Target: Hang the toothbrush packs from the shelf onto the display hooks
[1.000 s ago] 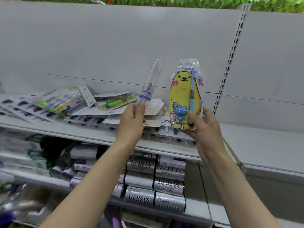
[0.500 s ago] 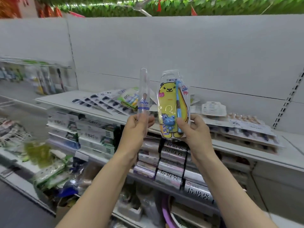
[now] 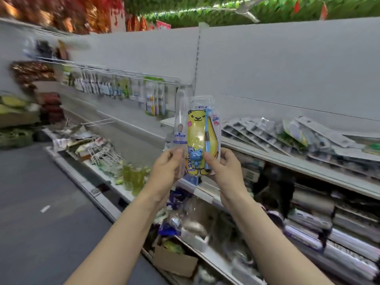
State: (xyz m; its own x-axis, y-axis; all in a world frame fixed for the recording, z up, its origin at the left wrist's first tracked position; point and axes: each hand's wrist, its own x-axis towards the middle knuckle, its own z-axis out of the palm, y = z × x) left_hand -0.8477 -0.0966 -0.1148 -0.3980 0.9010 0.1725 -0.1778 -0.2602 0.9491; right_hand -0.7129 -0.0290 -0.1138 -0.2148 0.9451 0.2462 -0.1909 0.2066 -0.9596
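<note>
Head view: our left hand [image 3: 167,167] pinches a clear tube pack [image 3: 181,128], our right hand [image 3: 225,169] grips the bear pack [image 3: 202,136] by its foot, both upright at centre. More packs [image 3: 287,134] lie on the shelf [image 3: 308,167] at three o'clock. Hung packs [image 3: 152,99] sit at eleven o'clock — blurred, hooks unreadable. With such low grips, we could miss a hook or drop one.
</note>
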